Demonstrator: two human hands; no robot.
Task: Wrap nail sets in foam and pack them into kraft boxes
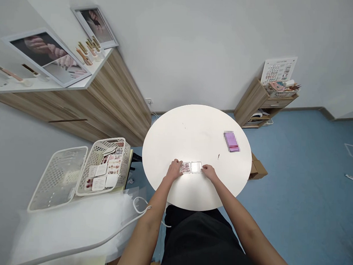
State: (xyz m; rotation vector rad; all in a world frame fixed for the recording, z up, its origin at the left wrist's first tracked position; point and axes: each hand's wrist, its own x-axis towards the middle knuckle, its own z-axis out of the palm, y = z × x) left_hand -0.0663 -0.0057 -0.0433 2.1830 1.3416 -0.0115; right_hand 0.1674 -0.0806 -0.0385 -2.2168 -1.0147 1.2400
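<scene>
On the white round table lies a small clear plastic case (191,167), opened flat with its two halves side by side. Rows of pinkish pieces that look like press-on nails (186,167) fill the left half; the right half (196,167) looks like a bare transparent lid. My left hand (174,169) grips the case's left edge, with fingers at the far corner and thumb at the near one. At the opposite edge, my right hand (209,172) has its fingers closed on the lid's side.
A blurred purple object (231,141) lies on the round table (191,125), right of a small dark mark. At left are a white basket (124,157) of nail packs, a second basket (57,178) and a cable (115,234). Wooden cabinets and a cardboard box (258,169) surround the table.
</scene>
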